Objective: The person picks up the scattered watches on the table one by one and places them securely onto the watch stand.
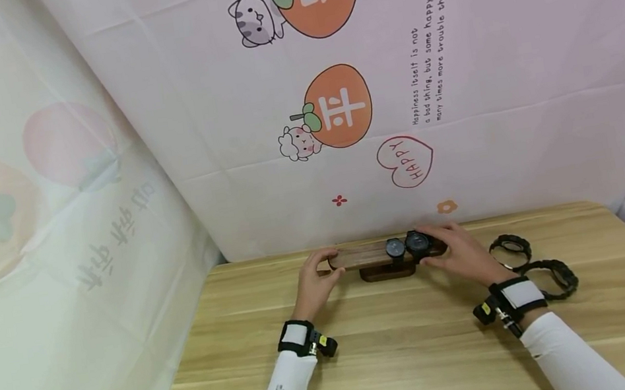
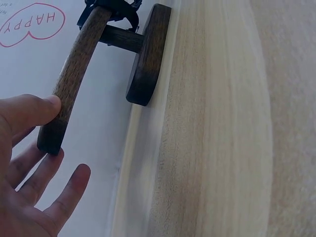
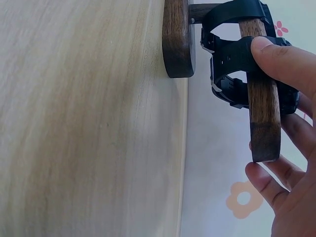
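Note:
A dark wooden watch stand (image 1: 366, 257) stands at the table's far edge, and two black watches (image 1: 406, 246) are strapped round its bar. My left hand (image 1: 316, 276) holds the bar's left end; in the left wrist view the thumb (image 2: 34, 109) lies on the bar (image 2: 74, 74) and the other fingers spread below its tip. My right hand (image 1: 457, 250) is at the right end. There its thumb (image 3: 279, 55) presses the outer watch's strap (image 3: 232, 54) against the bar (image 3: 264, 123), with the fingers behind.
Two more black watches (image 1: 510, 248) (image 1: 554, 275) lie on the wooden table (image 1: 407, 355) to the right of my right hand. A printed cloth (image 1: 455, 101) hangs right behind the stand and along the left side.

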Demonstrator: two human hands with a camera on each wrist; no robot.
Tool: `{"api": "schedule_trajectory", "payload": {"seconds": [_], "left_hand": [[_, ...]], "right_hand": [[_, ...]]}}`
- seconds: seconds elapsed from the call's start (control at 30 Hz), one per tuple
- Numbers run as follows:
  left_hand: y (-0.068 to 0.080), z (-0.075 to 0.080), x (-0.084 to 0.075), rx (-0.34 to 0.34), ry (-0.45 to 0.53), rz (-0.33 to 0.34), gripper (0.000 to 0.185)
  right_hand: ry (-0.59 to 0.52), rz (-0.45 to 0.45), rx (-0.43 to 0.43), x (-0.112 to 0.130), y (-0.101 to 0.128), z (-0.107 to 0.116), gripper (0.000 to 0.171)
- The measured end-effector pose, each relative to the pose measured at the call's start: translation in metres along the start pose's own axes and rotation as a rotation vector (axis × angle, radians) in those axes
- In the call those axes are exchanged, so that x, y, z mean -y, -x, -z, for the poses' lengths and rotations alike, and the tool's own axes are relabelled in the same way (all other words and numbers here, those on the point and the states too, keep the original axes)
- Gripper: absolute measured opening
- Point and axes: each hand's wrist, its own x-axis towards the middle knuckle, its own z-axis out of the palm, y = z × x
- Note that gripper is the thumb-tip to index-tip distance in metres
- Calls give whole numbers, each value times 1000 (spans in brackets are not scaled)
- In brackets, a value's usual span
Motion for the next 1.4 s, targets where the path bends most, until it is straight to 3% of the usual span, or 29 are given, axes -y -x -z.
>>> {"api": "schedule_trajectory", "payload": {"seconds": [0.37, 0.63, 0.97, 1.23, 1.4], "left_hand": [[2, 3, -1, 31, -31, -15, 48], [6, 2, -3, 51, -31, -27, 55], [26, 7, -8, -4, -71, -10, 55], [41, 3, -15, 16, -134, -35, 58], [48, -4, -17, 28, -163, -63, 60]], "right_hand": [[13, 15, 2, -2, 1, 0, 79], [21, 39, -50, -3, 11, 8, 79], [46, 35, -140, 1, 34, 25, 76], [105, 87, -209, 4, 57, 43, 69], [139, 58, -200, -2, 71, 54, 65]]}}
